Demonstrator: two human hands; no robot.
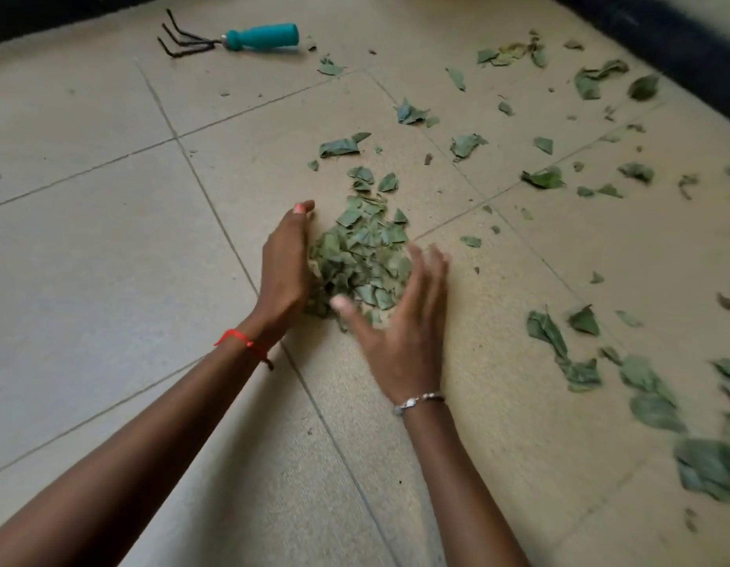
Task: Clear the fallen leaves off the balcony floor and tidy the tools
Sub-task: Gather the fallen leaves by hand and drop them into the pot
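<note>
A pile of green leaf pieces [365,255] lies on the beige tiled floor [109,247] in the middle of the view. My left hand [283,266] stands on its edge against the pile's left side, fingers straight. My right hand [400,317] is at the pile's right and near side, fingers spread and blurred, touching the leaves. Neither hand grips anything. Several loose leaves [567,349] are scattered over the tiles to the right and far right. A small hand rake [232,38] with a teal handle and dark prongs lies on the floor at the far left.
A dark wall base [657,47] runs along the far right edge of the floor. A dark strip [48,14] borders the floor at the top left. More leaves [600,79] lie close to the right wall.
</note>
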